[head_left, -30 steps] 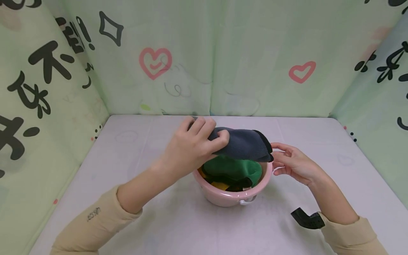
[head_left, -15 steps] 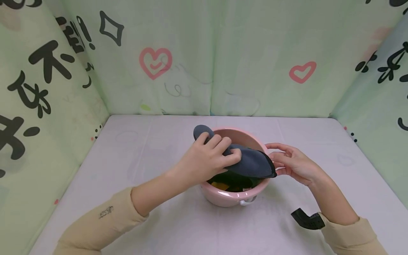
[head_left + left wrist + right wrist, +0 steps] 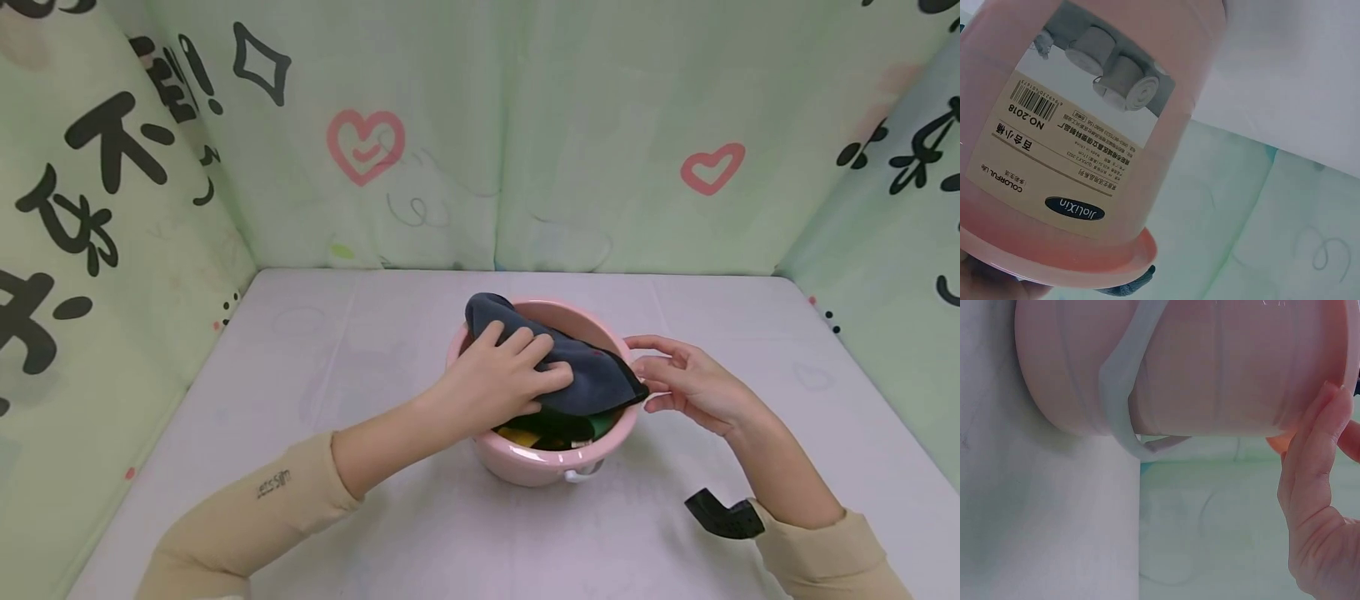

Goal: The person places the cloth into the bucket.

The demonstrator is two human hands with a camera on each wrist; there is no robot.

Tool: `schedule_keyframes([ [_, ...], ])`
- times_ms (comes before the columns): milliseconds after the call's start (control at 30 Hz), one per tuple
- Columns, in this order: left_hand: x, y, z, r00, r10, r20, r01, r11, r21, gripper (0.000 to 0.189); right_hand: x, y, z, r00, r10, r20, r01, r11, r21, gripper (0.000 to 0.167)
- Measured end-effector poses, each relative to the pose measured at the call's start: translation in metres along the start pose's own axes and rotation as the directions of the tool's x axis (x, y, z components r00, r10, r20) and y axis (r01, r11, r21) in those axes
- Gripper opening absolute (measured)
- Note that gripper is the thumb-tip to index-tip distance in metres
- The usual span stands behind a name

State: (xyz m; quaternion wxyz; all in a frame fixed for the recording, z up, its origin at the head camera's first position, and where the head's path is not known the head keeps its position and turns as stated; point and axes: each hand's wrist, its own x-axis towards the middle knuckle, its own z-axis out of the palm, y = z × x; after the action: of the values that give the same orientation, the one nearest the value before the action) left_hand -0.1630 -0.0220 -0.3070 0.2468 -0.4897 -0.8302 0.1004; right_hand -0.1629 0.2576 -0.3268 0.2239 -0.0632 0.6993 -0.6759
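A dark blue fabric piece (image 3: pixel 592 379) with black edging lies across the top of a pink plastic bucket (image 3: pixel 517 467), one end over the left rim and the other at the right rim. My left hand (image 3: pixel 495 379) rests on this fabric with its fingers spread. Beneath it in the bucket, green fabric (image 3: pixel 604 423) and yellow-and-black fabric (image 3: pixel 519 437) show in part. My right hand (image 3: pixel 693 383) touches the bucket's right rim with nearly straight fingers, also seen in the right wrist view, where the hand (image 3: pixel 1322 487) is beside the bucket wall (image 3: pixel 1210 369).
The bucket stands on a pale table (image 3: pixel 360 517), with green printed curtains (image 3: pixel 600 108) behind and at both sides. A white bucket handle (image 3: pixel 1116 394) hangs along the side. A label (image 3: pixel 1075 131) covers part of the wall. A black strap piece (image 3: pixel 723 515) is at the right sleeve.
My left hand has lowered the dark blue fabric onto the bucket's contents, moving right and down. Its fingers have loosened and spread over the fabric. My right hand has stayed nearly still at the rim.
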Motion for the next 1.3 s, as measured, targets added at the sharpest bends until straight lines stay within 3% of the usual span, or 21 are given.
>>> schedule_keyframes([
  [100, 0.002, 0.001, -0.002, 0.995, 0.012, 0.101, -0.013, 1.000, 0.007, 0.036, 0.000, 0.000, 0.000, 1.000, 0.004, -0.008, -0.004, 1.000, -0.001, 0.023],
  [233, 0.006, 0.002, -0.005, 0.977, 0.032, 0.212, -0.035, 0.999, 0.014, 0.037, 0.000, 0.000, 0.000, 1.000, 0.010, -0.014, -0.010, 1.000, 0.004, 0.023],
  [533, 0.013, 0.004, -0.006, 0.927, 0.061, 0.370, -0.073, 0.997, 0.020, 0.045, 0.000, -0.001, 0.001, 0.999, 0.037, -0.038, -0.037, 0.999, -0.009, 0.022],
  [967, 0.020, 0.004, 0.001, 0.853, 0.089, 0.514, -0.065, 0.996, -0.065, 0.052, -0.001, -0.004, 0.002, 1.000, 0.017, -0.014, -0.017, 1.000, -0.016, 0.022],
  [1300, 0.026, 0.007, 0.010, 0.789, 0.093, 0.608, -0.023, 0.992, -0.121, 0.057, -0.001, -0.003, 0.003, 0.998, 0.040, -0.046, -0.042, 0.998, -0.047, 0.021],
])
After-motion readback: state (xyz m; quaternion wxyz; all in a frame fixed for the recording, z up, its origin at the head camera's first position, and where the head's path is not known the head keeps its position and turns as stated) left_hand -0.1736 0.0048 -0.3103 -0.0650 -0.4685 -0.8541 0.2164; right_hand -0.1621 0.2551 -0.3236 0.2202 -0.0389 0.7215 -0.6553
